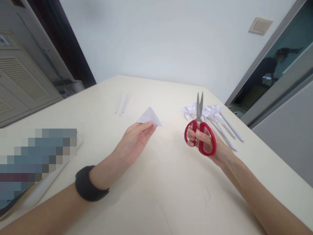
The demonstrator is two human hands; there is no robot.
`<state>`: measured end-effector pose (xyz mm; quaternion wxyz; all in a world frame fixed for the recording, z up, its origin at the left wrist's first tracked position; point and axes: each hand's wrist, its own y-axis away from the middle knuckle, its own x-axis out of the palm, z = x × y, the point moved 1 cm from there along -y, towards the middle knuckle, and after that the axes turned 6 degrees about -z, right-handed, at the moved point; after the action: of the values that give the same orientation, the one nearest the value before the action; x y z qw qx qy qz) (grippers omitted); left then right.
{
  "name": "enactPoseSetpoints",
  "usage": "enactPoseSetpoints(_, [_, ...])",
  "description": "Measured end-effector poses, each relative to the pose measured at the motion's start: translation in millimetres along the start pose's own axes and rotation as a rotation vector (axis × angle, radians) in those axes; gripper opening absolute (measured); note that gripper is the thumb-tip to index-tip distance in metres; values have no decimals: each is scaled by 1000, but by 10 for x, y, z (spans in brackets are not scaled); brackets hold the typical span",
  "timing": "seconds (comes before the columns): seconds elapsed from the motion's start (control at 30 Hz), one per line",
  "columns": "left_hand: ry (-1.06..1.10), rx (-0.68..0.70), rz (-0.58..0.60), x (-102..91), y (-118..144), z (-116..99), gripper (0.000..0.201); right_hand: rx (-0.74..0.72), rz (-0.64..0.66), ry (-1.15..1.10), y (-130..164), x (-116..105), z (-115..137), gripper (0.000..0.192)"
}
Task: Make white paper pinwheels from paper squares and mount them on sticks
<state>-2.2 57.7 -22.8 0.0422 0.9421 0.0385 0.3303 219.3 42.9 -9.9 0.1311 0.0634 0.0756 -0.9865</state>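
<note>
My left hand (138, 138) pinches a white folded paper triangle (149, 116) by its lower edge, its peak pointing away from me. A dark band (89, 182) circles that wrist. In my right hand (204, 140) is a pair of red-handled scissors (200, 120), held upright with the blades slightly apart and fingers through the handle loops. The scissors and the paper are well apart. Behind the scissors lie several white paper pinwheels (211, 112) on rolled paper sticks (223, 130), partly hidden by my right hand.
Rolled white paper tubes (122, 104) lie on the far left of the cream table (171, 94). Thin paper scraps (207, 197) are scattered near me. A pixelated object (41, 163) occupies the left edge. A wall stands behind; another person (266, 70) appears beyond the right-hand opening.
</note>
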Motion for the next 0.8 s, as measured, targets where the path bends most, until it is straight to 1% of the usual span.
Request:
enactPoseSetpoints(0.03, [17,6,-12,-4,-12,-7,9,-5,32,-152,27,66,-1,29])
enactPoseSetpoints(0.1, [50,16,-34,-5,-27,-18,11,48,183,-326,80,188,-28,43])
enactPoseSetpoints(0.13, [66,21,-43,-2,-29,-24,13,83,272,-354,105,234,-45,47])
enactPoseSetpoints(0.2, [92,30,-54,11,-23,-37,15,139,433,-342,148,289,-74,51])
enactPoseSetpoints(0.27, [101,33,-48,28,-9,-48,16,169,525,-300,177,303,-94,52])
enactPoseSetpoints(0.33, [97,30,-32,41,6,-53,16,179,547,-282,190,298,-107,55])
enactPoseSetpoints(0.47, [57,27,14,53,26,-31,14,182,540,-311,187,289,-121,58])
enactPoseSetpoints(0.63, [-49,20,68,67,86,27,5,194,522,-343,166,305,-128,59])
enactPoseSetpoints(0.8, [-229,34,120,57,144,77,15,219,514,-410,161,353,-138,61])
